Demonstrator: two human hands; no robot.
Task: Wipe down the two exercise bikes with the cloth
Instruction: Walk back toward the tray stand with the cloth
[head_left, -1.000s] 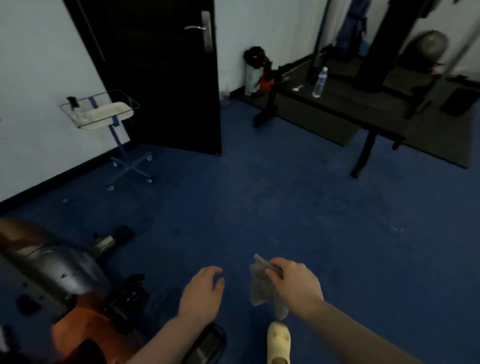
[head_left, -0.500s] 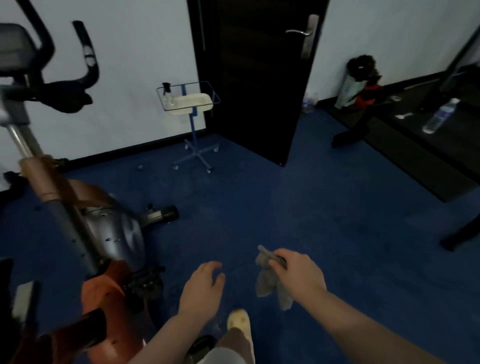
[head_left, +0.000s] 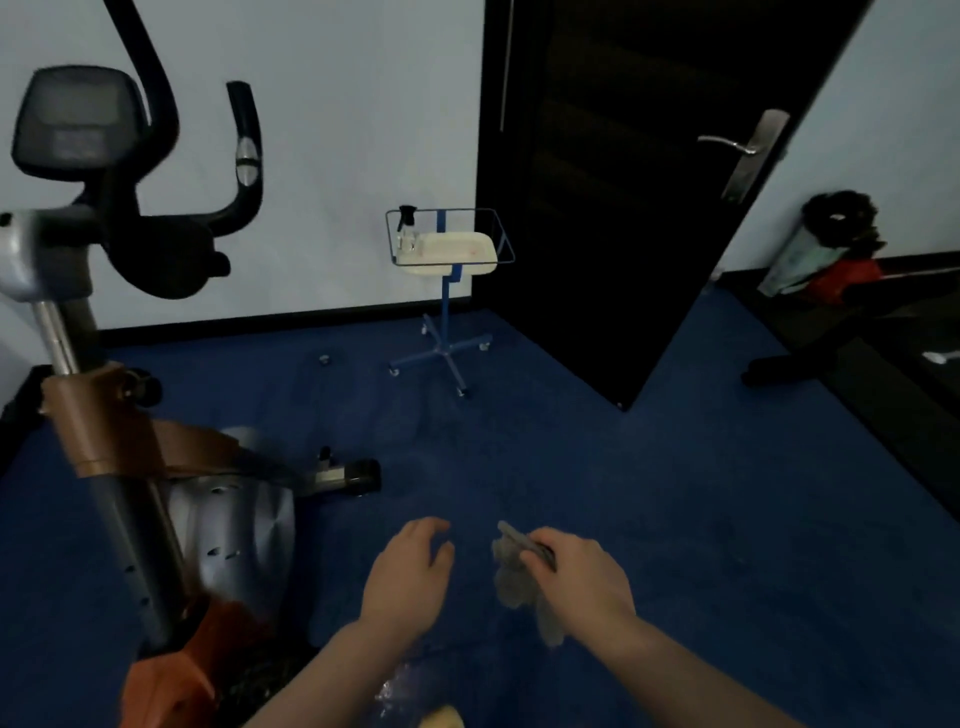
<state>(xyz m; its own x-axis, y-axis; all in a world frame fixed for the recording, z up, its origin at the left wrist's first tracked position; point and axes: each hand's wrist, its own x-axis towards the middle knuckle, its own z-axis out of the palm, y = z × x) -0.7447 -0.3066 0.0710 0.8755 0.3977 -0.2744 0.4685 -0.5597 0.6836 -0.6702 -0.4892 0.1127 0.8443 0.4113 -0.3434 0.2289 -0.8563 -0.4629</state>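
An exercise bike (head_left: 156, 467) fills the left side, with a grey console, black handlebars, a silver and orange body and a black post. My right hand (head_left: 576, 577) grips a crumpled grey cloth (head_left: 511, 571), which hangs down from my fingers over the blue carpet. My left hand (head_left: 410, 571) hovers beside it with relaxed fingers and holds nothing. Both hands are to the right of the bike's body and apart from it. Only one bike is in view.
A blue wheeled stand with a white tray (head_left: 447, 254) and a spray bottle stands by the back wall. A dark door (head_left: 623, 197) hangs open to its right. Bags (head_left: 826, 254) and black equipment legs (head_left: 810, 353) sit at the far right.
My view has swung left and up, bringing the bike's console and handlebars into sight. My hands keep the same pose, the cloth still in my right hand.
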